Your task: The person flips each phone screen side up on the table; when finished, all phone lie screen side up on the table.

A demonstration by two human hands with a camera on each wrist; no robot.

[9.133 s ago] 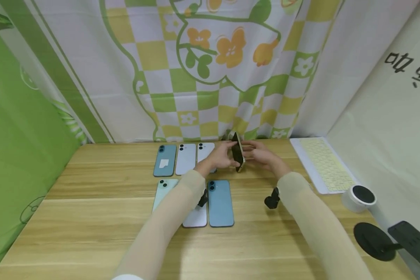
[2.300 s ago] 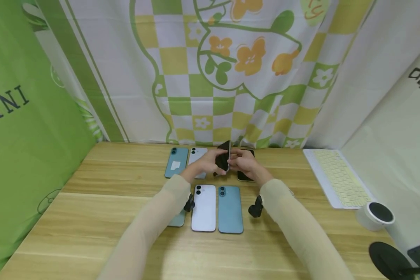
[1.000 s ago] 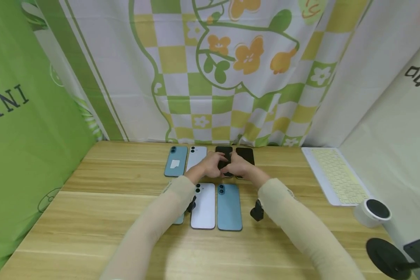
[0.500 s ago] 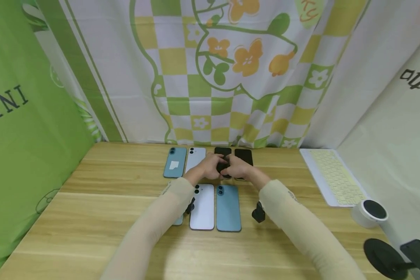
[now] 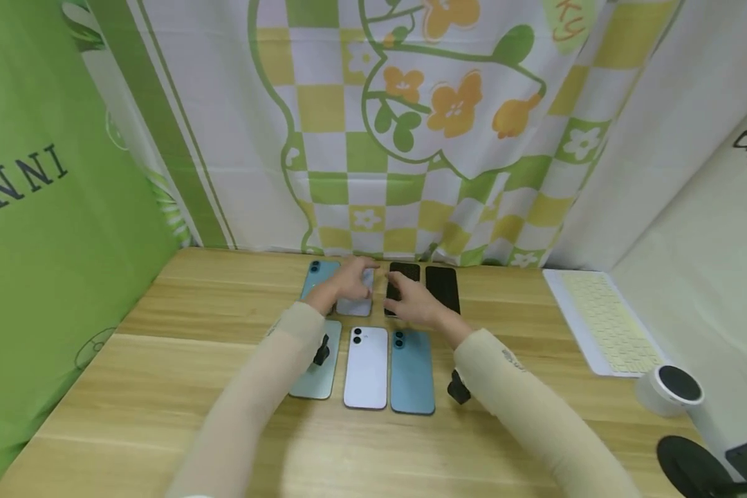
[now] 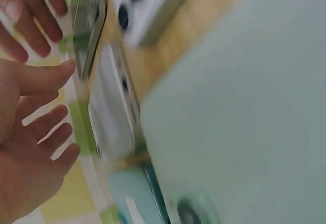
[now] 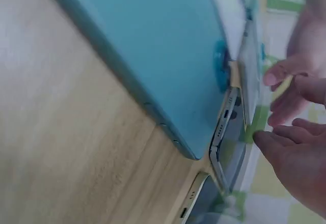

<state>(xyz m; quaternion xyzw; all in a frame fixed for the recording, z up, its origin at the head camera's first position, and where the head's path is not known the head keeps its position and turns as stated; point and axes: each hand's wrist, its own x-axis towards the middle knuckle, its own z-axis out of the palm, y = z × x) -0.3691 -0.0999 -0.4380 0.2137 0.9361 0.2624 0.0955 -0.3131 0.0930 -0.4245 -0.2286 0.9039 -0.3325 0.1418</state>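
Observation:
My left hand (image 5: 346, 280) hovers over the white phone (image 5: 356, 308) in the back row, fingers spread and holding nothing. Its fingers (image 6: 53, 132) look relaxed in the left wrist view. To its right, my right hand (image 5: 416, 303) is above a dark phone (image 5: 404, 271) lying screen up, its fingers loosely bent around nothing. A second dark phone (image 5: 442, 285) lies screen up at the row's right end. The blue phone (image 5: 319, 272) at the left end lies back up, partly behind my left hand.
In the front row, a pale green phone (image 5: 319, 379), a white phone (image 5: 366, 370) and a blue phone (image 5: 413, 377) lie back up. A white keyboard (image 5: 604, 321), a white cylinder (image 5: 669, 391) and a black stand (image 5: 691, 467) are at the right. A patterned curtain (image 5: 361, 176) hangs behind.
Two phones that my hands tipped on edge earlier now lie screen up in the back row. My hands have since parted, the left one moving left over the white phone.

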